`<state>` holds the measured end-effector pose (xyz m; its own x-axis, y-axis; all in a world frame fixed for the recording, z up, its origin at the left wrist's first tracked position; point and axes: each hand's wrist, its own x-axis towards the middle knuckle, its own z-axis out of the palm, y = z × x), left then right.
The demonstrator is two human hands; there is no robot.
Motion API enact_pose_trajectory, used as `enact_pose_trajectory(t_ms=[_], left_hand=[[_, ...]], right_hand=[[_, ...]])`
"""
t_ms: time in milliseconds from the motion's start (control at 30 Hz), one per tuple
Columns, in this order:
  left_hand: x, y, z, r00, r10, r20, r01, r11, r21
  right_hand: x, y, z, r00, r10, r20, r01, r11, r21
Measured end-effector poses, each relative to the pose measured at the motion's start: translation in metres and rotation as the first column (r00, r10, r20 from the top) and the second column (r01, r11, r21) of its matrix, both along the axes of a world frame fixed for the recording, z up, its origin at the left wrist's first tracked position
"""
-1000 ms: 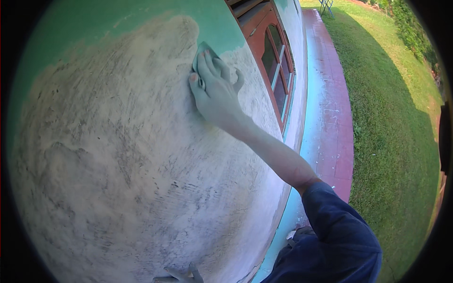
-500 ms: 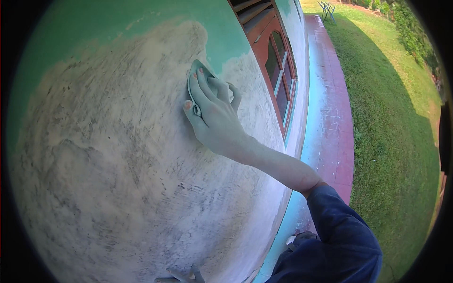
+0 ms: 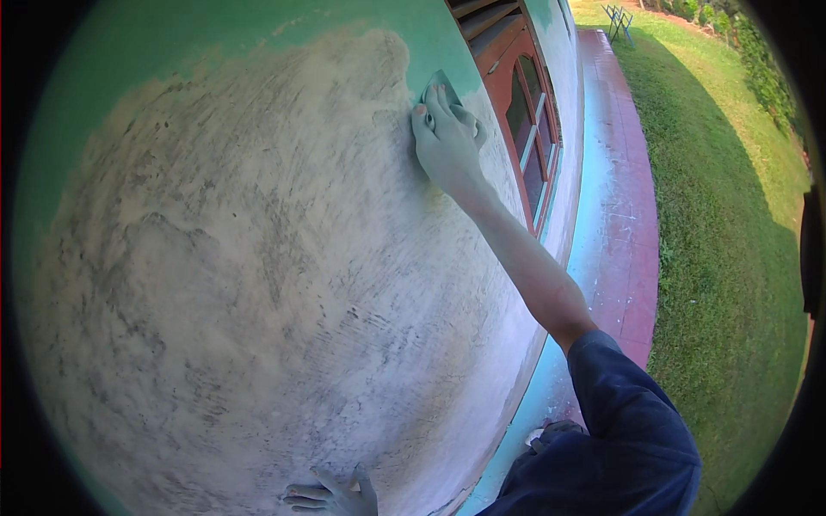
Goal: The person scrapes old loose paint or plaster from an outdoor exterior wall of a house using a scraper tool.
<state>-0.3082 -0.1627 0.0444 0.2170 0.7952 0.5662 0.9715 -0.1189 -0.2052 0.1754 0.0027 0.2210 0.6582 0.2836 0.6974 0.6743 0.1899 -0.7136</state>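
Note:
My right hand [image 3: 449, 148] presses a folded, dusty greyish-green sheet of sandpaper [image 3: 451, 89] against the wall [image 3: 258, 258], its fingers laid over the sheet and the thumb at its left edge. The sandpaper sits where green paint meets a sanded, whitish patch streaked with dark scratches. Pale dust coats this hand and forearm. Low on the same wall, at the bottom of the view, my left hand [image 3: 340, 497] rests with fingers spread, holding nothing; its wrist is out of the picture.
A red-brown wooden window frame [image 3: 509, 73] with glass panes and louvres lies just right of my right hand. Along the wall's foot runs a red tiled walkway [image 3: 626, 215] with a dusty light-blue edge. Grass [image 3: 714, 258] stretches beyond, with a folding metal stand [image 3: 617, 23] far off.
My right hand has slid the sandpaper up and to the right, toward the window, and the arm is straighter. More of my left hand shows at the bottom. The view has shifted slightly.

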Motion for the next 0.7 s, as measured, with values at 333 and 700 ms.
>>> enact_pose_trajectory(t_ms=[333, 700], left_hand=[[0.002, 0.003, 0.000, 1.000, -0.010, -0.016, 0.010, 1.000, 0.007], [-0.006, 0.002, -0.004, 0.999, 0.009, -0.041, -0.006, 0.997, 0.077]], right_hand=[[-0.008, 0.001, -0.012, 0.984, -0.042, 0.171, 0.043, 0.999, -0.005], [-0.005, 0.003, -0.025, 0.994, 0.046, 0.103, -0.046, 0.999, -0.003]])
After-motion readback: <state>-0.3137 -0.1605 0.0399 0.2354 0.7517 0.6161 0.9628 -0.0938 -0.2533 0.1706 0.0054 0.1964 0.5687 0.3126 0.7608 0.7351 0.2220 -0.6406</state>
